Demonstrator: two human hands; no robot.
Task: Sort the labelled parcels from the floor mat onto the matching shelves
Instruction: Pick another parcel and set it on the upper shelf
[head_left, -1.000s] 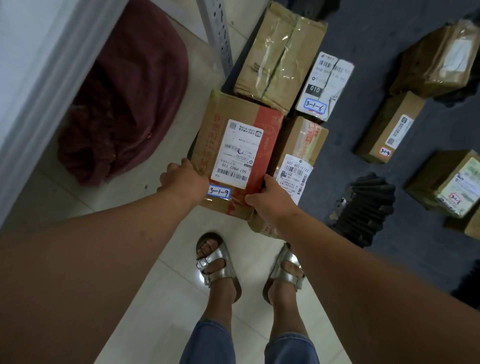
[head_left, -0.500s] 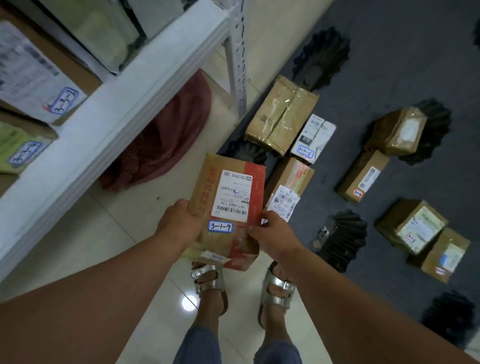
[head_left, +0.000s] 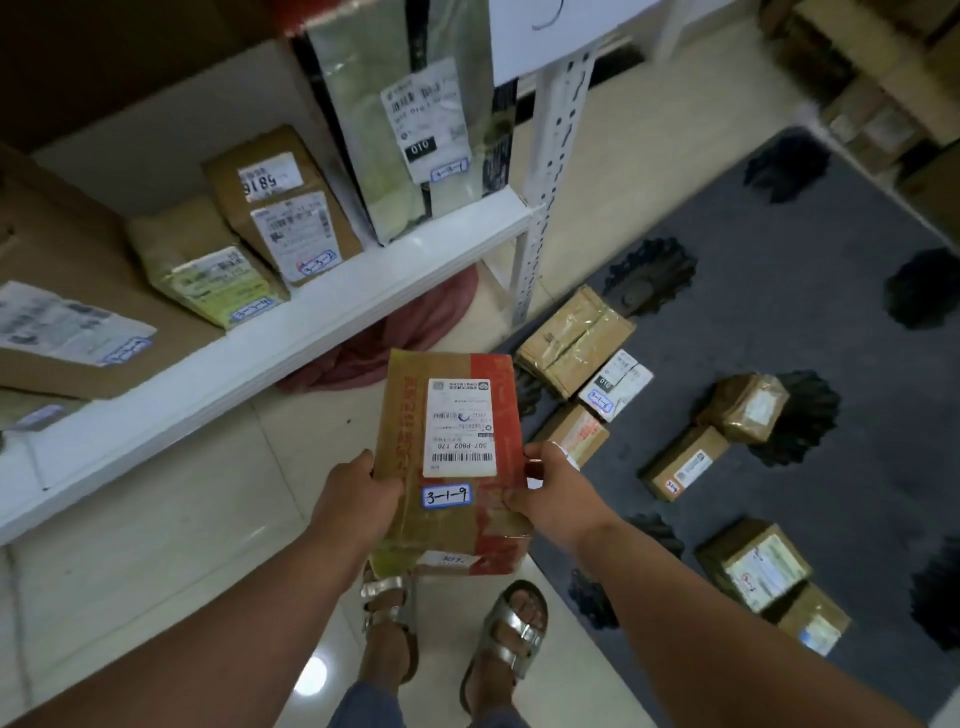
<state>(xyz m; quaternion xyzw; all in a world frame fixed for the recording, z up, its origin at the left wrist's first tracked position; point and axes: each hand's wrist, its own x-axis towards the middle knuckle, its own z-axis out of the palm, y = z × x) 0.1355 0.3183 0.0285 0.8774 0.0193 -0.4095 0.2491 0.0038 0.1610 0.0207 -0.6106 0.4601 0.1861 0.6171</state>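
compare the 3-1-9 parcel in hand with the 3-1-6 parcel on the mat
The 3-1-9 parcel is held off the floor by the left hand and right hand; the 3-1-6 parcel lies on the mat. The 3-1-9 parcel has red printing; the 3-1-6 parcel is plain brown under clear tape. Both carry blue-edged handwritten labels.

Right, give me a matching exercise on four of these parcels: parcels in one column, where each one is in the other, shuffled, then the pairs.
Things
1. parcel marked 3-1-9
2. tall shiny parcel
3. white parcel marked 3-1-6
4. parcel with the green label

Places
A. lying on the grey floor mat, beside a taped brown parcel
B. standing upright at the post end of the white shelf
C. held by the left hand and right hand, above the tiled floor
D. on the white shelf, leaning, next to a brown parcel

Pairs: 1-C, 2-B, 3-A, 4-D
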